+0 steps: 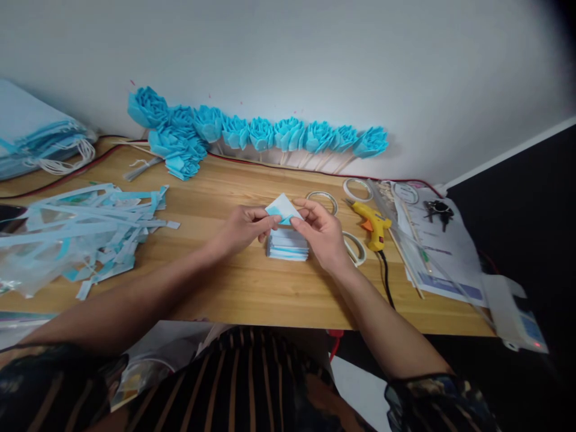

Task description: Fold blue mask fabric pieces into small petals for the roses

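Between my hands is a small blue-and-white sheet (282,206), partly folded, with one corner pointing away from me. My left hand (246,228) pinches its left side, thumb on top. On the right side, my right hand (321,231) grips it the same way, thumb near the lower edge. Just below the sheet, on the table, sits a stack of cut white and blue pieces (288,245). My fingertips under the sheet are partly hidden.
Blue handmade flowers (288,133) on sticks lean along the wall. Blue and white offcuts (103,219) lie heaped at left. To the right are tape rolls (357,189), a yellow glue gun (373,223) with a black cord, keys (438,211) and printed paper (450,258).
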Demonstrator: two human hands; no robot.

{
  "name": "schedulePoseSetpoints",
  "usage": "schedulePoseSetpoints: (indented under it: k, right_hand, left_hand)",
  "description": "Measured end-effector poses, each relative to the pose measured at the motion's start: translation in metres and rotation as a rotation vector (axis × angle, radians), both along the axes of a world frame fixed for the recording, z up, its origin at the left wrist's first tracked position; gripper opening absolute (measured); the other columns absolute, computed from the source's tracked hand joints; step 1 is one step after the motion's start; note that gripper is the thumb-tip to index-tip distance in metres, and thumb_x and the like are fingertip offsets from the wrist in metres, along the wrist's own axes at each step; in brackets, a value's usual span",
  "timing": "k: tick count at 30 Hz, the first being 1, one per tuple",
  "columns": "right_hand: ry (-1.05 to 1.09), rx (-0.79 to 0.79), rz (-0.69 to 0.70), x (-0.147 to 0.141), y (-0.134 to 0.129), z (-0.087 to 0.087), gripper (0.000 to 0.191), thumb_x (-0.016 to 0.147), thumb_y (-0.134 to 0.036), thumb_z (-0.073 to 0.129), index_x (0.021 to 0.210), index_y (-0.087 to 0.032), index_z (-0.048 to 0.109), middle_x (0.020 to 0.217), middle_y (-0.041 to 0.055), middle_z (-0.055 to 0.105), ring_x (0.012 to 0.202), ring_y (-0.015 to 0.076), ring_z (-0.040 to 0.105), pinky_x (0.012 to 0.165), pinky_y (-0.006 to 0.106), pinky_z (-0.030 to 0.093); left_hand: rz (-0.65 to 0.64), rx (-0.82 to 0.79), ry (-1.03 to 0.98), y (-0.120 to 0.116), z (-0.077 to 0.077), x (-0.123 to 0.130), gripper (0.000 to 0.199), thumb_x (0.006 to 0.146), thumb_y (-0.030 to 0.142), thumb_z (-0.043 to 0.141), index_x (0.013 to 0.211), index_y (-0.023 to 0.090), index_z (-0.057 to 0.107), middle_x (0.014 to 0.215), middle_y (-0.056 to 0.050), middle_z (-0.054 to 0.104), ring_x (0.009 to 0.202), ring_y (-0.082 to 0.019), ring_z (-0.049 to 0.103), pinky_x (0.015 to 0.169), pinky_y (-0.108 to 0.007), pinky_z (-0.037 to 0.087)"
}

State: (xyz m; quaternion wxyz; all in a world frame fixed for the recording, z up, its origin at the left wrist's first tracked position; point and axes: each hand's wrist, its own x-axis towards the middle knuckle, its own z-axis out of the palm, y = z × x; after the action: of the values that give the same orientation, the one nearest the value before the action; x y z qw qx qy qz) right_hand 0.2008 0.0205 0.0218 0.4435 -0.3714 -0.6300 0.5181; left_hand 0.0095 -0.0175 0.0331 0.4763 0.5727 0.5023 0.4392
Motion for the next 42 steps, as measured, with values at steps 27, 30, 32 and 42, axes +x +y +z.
schedulePoseSetpoints:
  k: [27,30,32,42]
  right_hand:
    - [-0.066,-0.042,0.048,0.0009,-0.0031,-0.0042,0.021,0.078,-0.037,0.075,0.091,-0.022,0.070,0.076,-0.0017,0.062,0.067,0.0132,0.053,0.063,0.028,0.045]
    - [-0.067,-0.038,0.029,0.0003,-0.0038,-0.0034,0.022,0.078,-0.039,0.076,0.089,-0.021,0.069,0.075,-0.0016,0.063,0.067,0.0130,0.053,0.062,0.027,0.045]
    - [-0.056,-0.039,0.040,0.0000,-0.0041,-0.0031,0.024,0.077,-0.040,0.077,0.090,-0.021,0.070,0.077,-0.0014,0.064,0.068,0.0129,0.055,0.063,0.027,0.046]
    - [-0.035,0.022,-0.020,0.0022,-0.0033,-0.0011,0.020,0.080,-0.038,0.075,0.094,-0.023,0.074,0.088,0.0005,0.072,0.076,0.0143,0.062,0.068,0.028,0.052]
  left_hand:
    - [0.000,0.054,-0.122,-0.0010,-0.0020,0.0044,0.024,0.078,0.039,0.071,0.078,0.015,0.069,0.066,0.001,0.063,0.054,-0.007,0.048,0.053,-0.021,0.041]
    - [-0.035,0.047,-0.102,-0.0011,-0.0037,0.0036,0.028,0.081,0.042,0.068,0.077,0.015,0.071,0.062,0.001,0.060,0.055,-0.008,0.049,0.053,-0.022,0.041]
    - [-0.024,0.048,-0.081,-0.0007,-0.0047,0.0029,0.030,0.082,0.043,0.067,0.072,0.015,0.069,0.060,0.001,0.059,0.055,-0.009,0.049,0.053,-0.022,0.041]
    - [-0.060,-0.021,-0.011,-0.0023,-0.0044,0.0041,0.023,0.081,0.034,0.065,0.070,0.014,0.068,0.058,0.002,0.060,0.053,-0.008,0.050,0.053,-0.021,0.039]
